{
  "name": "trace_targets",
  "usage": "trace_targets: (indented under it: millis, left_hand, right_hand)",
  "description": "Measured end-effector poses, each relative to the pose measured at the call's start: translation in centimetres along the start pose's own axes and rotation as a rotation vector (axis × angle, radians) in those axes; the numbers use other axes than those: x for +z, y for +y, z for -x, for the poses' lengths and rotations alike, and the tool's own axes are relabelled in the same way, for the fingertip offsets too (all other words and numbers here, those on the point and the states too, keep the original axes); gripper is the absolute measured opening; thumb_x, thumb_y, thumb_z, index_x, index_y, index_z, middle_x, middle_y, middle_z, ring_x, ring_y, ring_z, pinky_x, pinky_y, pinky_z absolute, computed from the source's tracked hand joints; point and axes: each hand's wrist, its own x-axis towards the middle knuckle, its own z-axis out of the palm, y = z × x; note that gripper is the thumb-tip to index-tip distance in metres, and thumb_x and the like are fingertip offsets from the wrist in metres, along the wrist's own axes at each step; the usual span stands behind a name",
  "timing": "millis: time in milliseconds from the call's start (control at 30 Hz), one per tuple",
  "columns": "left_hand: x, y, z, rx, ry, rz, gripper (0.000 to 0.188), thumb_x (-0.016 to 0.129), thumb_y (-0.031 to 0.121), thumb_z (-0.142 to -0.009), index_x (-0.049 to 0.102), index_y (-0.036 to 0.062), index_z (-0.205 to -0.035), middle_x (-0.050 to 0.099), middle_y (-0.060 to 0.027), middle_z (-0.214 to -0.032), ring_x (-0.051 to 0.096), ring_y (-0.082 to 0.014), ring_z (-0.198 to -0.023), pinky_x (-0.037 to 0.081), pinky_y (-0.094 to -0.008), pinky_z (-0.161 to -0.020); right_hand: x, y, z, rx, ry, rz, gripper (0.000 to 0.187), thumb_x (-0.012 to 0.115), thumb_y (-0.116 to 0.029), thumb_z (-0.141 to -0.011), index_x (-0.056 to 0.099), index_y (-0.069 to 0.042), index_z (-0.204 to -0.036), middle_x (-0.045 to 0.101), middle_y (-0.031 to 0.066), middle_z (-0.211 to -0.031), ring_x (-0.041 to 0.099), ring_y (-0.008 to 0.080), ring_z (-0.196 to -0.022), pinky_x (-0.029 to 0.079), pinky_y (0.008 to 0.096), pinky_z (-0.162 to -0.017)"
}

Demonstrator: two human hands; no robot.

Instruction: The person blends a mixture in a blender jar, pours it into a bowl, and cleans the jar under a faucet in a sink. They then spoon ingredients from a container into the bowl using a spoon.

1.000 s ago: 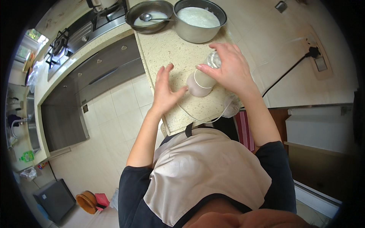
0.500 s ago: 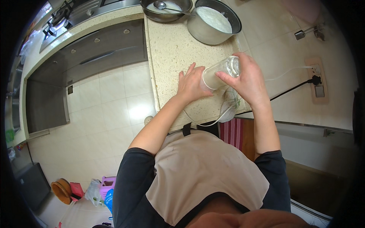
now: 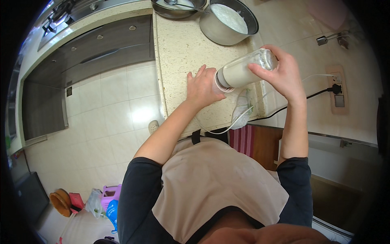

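clear jar (image 3: 243, 70) tilted at the mouth of a white base (image 3: 216, 86), one hand on each

the right hand (image 3: 282, 73) is clamped on the rounded glassy end of the jar, thumb on the near side, fingers round the far side. the jar leans well over above the counter (image 3: 178, 49), that end raised toward the wall and its grey collar (image 3: 223, 78) pointing down to the left. pale, milky stuff shows through its side. the left hand (image 3: 202, 87) is closed around the base, thumb on the near side, and hides most of it. the collar sits right at the base's white rim; whether the two touch, i cannot tell.

a white cord (image 3: 217, 133) loops along the near edge of the counter, past a crumpled plastic bag (image 3: 241, 116). at the far end, a deep pot (image 3: 221, 34) with white food in it stands just beside a metal bowl (image 3: 172, 14), also holding something white. a spoon (image 3: 185, 5) lies in the bowl, its handle reaching toward the pot. on the wall to the right, a black plug (image 3: 335, 88) is pushed into a socket.
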Motion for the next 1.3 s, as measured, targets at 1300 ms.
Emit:
trace_targets:
  millis: [1300]
  left_hand:
    - [-0.9, 1.1, -1.0, -0.027, -0.140, -0.037, 0.089, 0.087, 0.037, -0.059, 0.047, 0.0050, -0.132, 0.051, -0.0174, -0.136, 0.040, -0.0328, -0.135, 0.032, -0.0605, -0.104]
  right_hand:
    - [8.5, 10.7, 8.7, 0.744, 0.549, -1.726, 0.045, 0.050, -0.047, -0.091, 0.059, -0.006, -0.109, 0.066, 0.0088, -0.093, 0.065, 0.0220, -0.071, 0.050, 0.0232, -0.044]
